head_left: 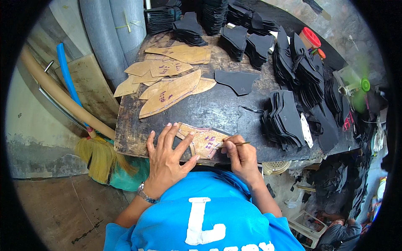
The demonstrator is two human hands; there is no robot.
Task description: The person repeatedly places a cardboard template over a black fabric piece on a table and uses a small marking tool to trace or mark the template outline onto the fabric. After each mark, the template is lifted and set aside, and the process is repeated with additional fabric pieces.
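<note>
Left hand (166, 161) lies spread flat, pinning the template (204, 141) on the sheet (234, 113); right hand (239, 155) pinches a pen (235, 144), apparently tracing. Next, I'd guess, steady pressure round the edge.

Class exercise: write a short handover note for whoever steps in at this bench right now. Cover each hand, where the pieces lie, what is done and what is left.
Left hand: flat, fingers spread, pressing the pattern at the bench's near edge.
Right hand: pinching a thin marker, tip at the pattern's right edge.
Other card patterns lie fanned at the far left.
Done: stacks of cut black pieces at right and back; one single piece in the middle.
Left: cannot tell how much of the outline is traced.
</note>
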